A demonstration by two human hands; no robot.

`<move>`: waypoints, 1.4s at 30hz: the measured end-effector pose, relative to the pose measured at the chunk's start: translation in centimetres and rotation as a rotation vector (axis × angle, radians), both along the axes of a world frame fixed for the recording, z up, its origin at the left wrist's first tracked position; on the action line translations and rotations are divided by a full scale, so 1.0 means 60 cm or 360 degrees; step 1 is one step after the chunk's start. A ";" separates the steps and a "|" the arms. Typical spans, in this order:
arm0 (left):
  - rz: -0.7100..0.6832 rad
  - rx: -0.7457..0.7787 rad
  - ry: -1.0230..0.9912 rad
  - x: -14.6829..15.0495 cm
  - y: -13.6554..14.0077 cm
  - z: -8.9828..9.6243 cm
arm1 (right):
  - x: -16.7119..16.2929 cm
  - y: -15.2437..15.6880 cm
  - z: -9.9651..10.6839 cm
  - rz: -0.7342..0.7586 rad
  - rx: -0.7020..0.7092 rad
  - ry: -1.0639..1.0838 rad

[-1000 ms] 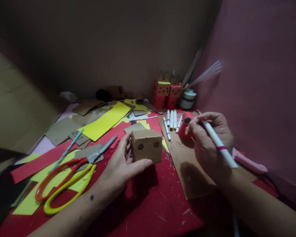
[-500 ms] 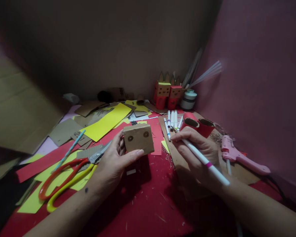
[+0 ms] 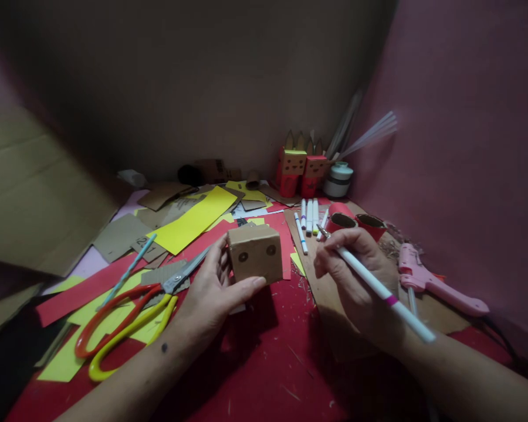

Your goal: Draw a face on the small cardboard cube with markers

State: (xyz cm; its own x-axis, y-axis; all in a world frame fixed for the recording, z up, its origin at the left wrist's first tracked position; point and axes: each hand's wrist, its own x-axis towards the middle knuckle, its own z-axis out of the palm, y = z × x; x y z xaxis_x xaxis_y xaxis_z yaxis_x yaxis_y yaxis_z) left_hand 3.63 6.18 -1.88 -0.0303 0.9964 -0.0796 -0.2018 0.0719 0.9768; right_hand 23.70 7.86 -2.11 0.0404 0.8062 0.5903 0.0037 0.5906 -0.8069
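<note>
A small cardboard box [image 3: 256,261] with two dark round eyes drawn on its front is gripped in my left hand [image 3: 215,287], thumb along its lower front edge. My right hand [image 3: 361,281] is closed around a white marker [image 3: 378,293] with a purple band, its tip end pointing up and left, apart from the box. Beside my left forearm lie large scissors [image 3: 132,322] with one red and one yellow handle. Several other white markers [image 3: 308,217] rest on a brown cardboard sheet [image 3: 325,316] beyond my right hand.
A pink glue gun [image 3: 435,284] lies at the right, its cord trailing off. Two red tubes [image 3: 356,223] stand behind my right hand. Farther back are two red figures with cardboard heads [image 3: 301,167] and a jar [image 3: 338,179]. Paper scraps [image 3: 198,220] cover the left.
The view has shifted slightly, so most things sit a little lower and to the right. The box is tipped to show more of its top. My right hand and the marker have moved slightly away from it.
</note>
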 end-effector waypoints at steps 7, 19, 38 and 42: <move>-0.0063 0.0012 -0.0044 -0.003 0.004 -0.004 | 0.002 -0.003 0.002 0.0142 0.0040 0.0037; -0.0116 -0.0031 -0.0234 0.014 -0.009 -0.006 | -0.002 -0.050 -0.009 0.0585 -0.0159 -0.0208; -0.0241 0.0044 -0.0241 0.017 -0.014 -0.016 | -0.008 -0.041 -0.005 0.0187 0.0168 -0.0561; -0.0237 0.0037 -0.0220 0.017 -0.012 -0.017 | -0.010 -0.041 -0.015 0.0165 0.0148 -0.0543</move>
State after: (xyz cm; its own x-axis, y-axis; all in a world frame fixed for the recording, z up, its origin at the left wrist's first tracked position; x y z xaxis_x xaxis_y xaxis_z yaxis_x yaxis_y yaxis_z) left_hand 4.66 5.46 -2.88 0.1271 0.9906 -0.0500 -0.3230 0.0890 0.9422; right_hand 23.12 5.41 -3.00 -0.2507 0.7380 0.6265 0.1999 0.6727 -0.7124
